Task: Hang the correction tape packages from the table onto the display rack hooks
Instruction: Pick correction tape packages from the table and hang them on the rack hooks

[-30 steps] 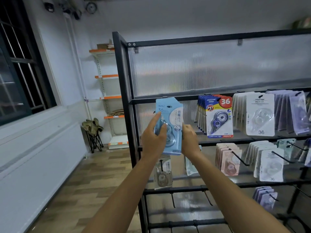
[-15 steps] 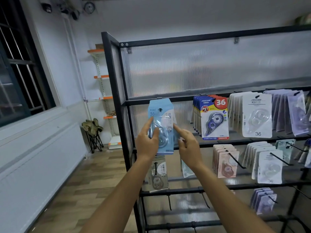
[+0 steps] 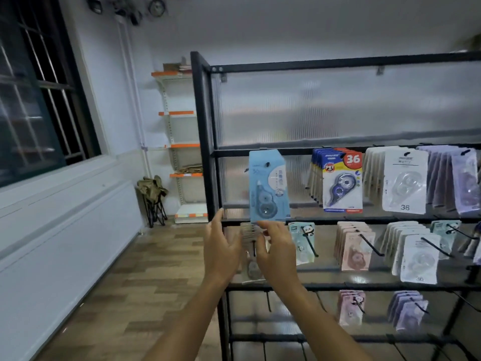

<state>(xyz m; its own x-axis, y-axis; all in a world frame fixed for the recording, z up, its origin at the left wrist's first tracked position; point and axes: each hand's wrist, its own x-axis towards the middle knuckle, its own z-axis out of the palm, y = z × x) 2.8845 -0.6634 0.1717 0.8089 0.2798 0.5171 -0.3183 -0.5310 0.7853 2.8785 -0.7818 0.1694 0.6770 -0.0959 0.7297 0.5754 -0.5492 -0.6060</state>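
Just below the blue package, nearest the camera, both hands hover with nothing in their grip: the left hand has its fingers straight and raised beside the package's lower left corner, and the right hand has loosely bent fingers just under its bottom edge. Whether a fingertip touches the card is hard to tell through the blur. The blue package itself hangs on the display rack, at the left end of the upper hook row, its punched hole over a hook. To finish this step well, check that the card sits fully back on the hook and hangs straight, steadying the bottom edge lightly rather than tugging it. Right of the blue package hang the dark blue packages, then the white packages. Below it sits a small beige stack, partly hidden by the hands.
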